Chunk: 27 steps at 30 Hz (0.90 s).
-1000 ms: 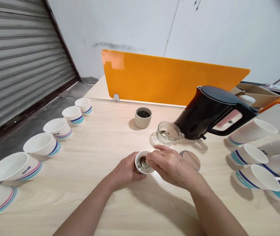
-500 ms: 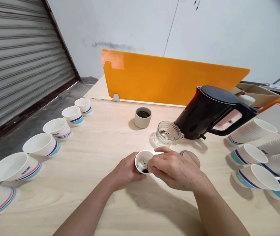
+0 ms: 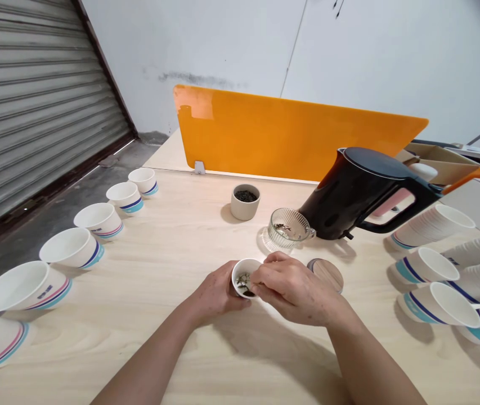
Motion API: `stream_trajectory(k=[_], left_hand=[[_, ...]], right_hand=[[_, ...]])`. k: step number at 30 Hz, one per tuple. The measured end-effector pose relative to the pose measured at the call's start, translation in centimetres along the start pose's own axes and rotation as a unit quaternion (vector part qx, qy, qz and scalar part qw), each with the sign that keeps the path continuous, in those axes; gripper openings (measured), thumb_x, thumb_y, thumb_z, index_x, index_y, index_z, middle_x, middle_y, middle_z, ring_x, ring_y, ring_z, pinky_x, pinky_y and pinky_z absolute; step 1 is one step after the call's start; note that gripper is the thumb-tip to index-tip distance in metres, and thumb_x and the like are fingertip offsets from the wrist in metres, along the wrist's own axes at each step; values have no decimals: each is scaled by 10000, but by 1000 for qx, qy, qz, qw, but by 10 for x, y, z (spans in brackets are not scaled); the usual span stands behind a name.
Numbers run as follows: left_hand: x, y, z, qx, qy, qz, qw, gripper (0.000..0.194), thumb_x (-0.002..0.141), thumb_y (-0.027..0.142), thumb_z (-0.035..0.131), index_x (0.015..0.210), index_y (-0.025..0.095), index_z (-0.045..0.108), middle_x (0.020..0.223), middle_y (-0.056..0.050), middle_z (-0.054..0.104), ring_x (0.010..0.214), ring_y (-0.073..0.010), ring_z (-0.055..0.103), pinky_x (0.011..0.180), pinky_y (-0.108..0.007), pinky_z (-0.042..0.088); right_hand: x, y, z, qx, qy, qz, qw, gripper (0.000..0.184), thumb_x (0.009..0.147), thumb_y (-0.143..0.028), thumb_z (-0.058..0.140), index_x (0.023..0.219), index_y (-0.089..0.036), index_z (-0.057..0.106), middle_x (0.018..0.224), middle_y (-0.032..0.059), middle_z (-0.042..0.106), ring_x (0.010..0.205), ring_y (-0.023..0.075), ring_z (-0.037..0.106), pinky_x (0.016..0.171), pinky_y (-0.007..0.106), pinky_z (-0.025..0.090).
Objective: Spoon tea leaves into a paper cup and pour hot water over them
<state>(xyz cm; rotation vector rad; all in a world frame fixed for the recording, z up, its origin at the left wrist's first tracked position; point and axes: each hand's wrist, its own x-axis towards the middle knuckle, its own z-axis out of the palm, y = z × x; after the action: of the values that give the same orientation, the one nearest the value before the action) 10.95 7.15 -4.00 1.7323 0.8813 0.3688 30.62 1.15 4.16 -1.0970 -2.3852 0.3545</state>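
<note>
My left hand (image 3: 213, 293) is wrapped round a small white cup (image 3: 243, 277) with wet tea leaves inside, tilted toward me just above the table. My right hand (image 3: 296, 289) is closed at the cup's mouth, fingertips pinched together inside its rim; whatever they pinch is too small to make out. Beyond the hands stand a ribbed glass cup (image 3: 287, 227) with a few leaves, a beige cup of dry tea leaves (image 3: 245, 201) and a black electric kettle (image 3: 362, 193). A round wooden lid (image 3: 327, 273) lies just right of my right hand.
A row of white paper cups (image 3: 71, 248) with coloured bands runs along the table's left edge. Stacked paper cups (image 3: 436, 222) lie on their sides at the right. An orange divider panel (image 3: 290, 135) stands across the back of the wooden table (image 3: 147, 315).
My right fingers have kept working inside the small cup's mouth, shifting slightly left; the leaves inside have moved about. My left hand holds the cup in the same place.
</note>
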Motion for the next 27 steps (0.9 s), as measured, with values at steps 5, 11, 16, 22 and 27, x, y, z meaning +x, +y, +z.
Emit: stream_trajectory(k=[5,11,16,22,27], left_hand=[[1,-1,1,13,5,4,1000,574,670,213,765,1203,276,563,1103,31,663,972,-214,617,779,-307,489],[2,4,0,37,-2,3,999,575,668,215,755,1208,266,566,1148,20,660,1019,-234,621,809,-321,485],[0,7,0,19,0,-5,1000,587,663,207,760,1214,276,570,1149,26,667,1025,-237,628,809,-314,489],[1,7,0,27,1,7,1000,588,664,203,761,1218,247,569,1160,0,664,1025,-244,619,825,-327,483],[1,4,-1,25,-4,4,1000,548,669,212,760,1183,276,579,1112,25,664,984,-231,623,761,-307,485]], right_hand=[[1,1,5,-88,47,-2,995,161,904,-67,420,786,-160,478,669,-40,453,587,106,285,713,280,347],[3,0,8,-12,32,-31,999,140,918,-77,458,822,-175,487,724,-45,521,627,100,356,708,259,343],[2,0,2,-17,8,-12,1000,162,925,-109,457,780,-181,472,658,-59,480,581,98,329,745,271,353],[5,3,7,-68,46,-19,996,165,910,-67,409,804,-175,476,673,-36,491,580,105,345,698,270,330],[3,2,8,2,18,-30,999,162,938,-105,432,804,-184,481,693,-37,531,584,98,368,730,268,345]])
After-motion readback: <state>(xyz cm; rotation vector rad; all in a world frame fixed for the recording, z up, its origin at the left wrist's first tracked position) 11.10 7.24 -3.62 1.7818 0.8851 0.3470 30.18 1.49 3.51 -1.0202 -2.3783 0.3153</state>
